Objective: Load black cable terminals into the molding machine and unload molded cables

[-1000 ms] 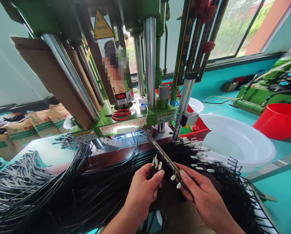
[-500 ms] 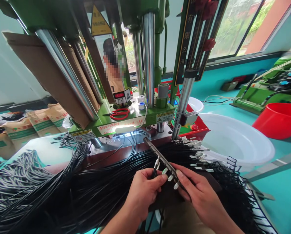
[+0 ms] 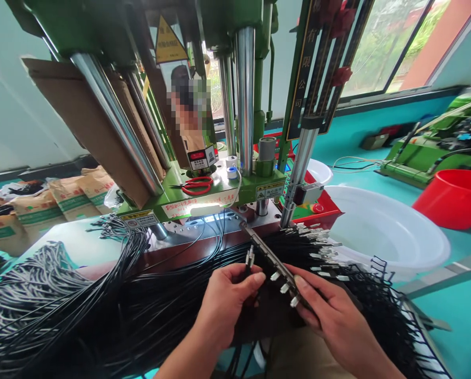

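Note:
My left hand point(image 3: 229, 295) is closed, its thumb and fingers pinching a black cable just below its silvery metal plug point(image 3: 250, 256). The plug points up and stands a little left of a long, narrow metal bar point(image 3: 267, 253), apart from it. My right hand point(image 3: 328, 302) grips the lower end of that bar, which slants up and to the left. Three pale plugs point(image 3: 284, 288) stick out along the bar's lower left side, close to my right fingers. Beneath both hands lies a thick bundle of black cables point(image 3: 172, 295).
A green press point(image 3: 251, 184) with steel columns stands ahead, red-handled scissors point(image 3: 197, 185) on its ledge. Cable ends with silvery plugs point(image 3: 318, 247) lie to the right. A white tub point(image 3: 389, 226) and red bucket point(image 3: 452, 197) are beyond. Paper sacks point(image 3: 41, 208) stand at the left.
The plug in my left hand has come away from the bar, leaving a gap. The bar and my right hand sit slightly farther right, and the whole view has shifted a little.

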### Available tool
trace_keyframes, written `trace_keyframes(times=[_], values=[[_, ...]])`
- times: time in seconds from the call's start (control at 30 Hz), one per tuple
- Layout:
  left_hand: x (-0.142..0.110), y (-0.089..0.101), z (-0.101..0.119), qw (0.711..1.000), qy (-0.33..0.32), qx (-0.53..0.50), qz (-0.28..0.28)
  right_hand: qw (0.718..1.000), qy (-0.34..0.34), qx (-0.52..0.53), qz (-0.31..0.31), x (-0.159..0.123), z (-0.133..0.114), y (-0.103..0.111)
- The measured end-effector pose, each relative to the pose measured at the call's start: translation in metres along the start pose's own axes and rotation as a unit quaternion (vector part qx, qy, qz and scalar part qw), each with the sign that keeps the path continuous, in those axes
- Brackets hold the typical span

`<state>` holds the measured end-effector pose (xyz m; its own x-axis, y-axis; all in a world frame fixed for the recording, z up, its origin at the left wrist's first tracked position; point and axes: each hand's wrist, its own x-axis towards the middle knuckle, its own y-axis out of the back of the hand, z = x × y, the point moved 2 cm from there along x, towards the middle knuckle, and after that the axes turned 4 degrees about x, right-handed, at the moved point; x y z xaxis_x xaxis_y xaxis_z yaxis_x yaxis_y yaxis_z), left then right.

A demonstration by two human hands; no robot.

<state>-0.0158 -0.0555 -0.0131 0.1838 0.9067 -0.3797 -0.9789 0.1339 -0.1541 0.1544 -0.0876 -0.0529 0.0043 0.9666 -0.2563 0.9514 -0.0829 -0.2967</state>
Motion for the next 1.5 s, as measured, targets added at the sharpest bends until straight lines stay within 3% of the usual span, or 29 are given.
trace_keyframes(times=[0.1, 0.23, 0.47, 0.83, 1.5], values=[[-0.001, 0.006, 0.006, 0.999, -0.009, -0.053, -0.010, 1.000, -0.007, 0.022, 0.005, -0.002, -0.001, 0.006], [0.001, 0.003, 0.008, 0.999, -0.039, -0.003, 0.012, 1.000, -0.011, 0.023, -0.006, -0.002, -0.003, 0.004], [0.005, -0.005, 0.003, 0.995, 0.009, 0.099, 0.006, 0.999, -0.017, 0.036, 0.001, -0.002, -0.009, -0.001], [0.008, -0.007, -0.003, 0.996, 0.024, 0.082, -0.018, 1.000, -0.003, 0.013, 0.000, -0.002, -0.009, -0.001], [0.012, -0.012, 0.001, 0.991, 0.015, 0.134, 0.004, 0.999, 0.002, -0.020, -0.030, 0.000, -0.005, -0.001]])
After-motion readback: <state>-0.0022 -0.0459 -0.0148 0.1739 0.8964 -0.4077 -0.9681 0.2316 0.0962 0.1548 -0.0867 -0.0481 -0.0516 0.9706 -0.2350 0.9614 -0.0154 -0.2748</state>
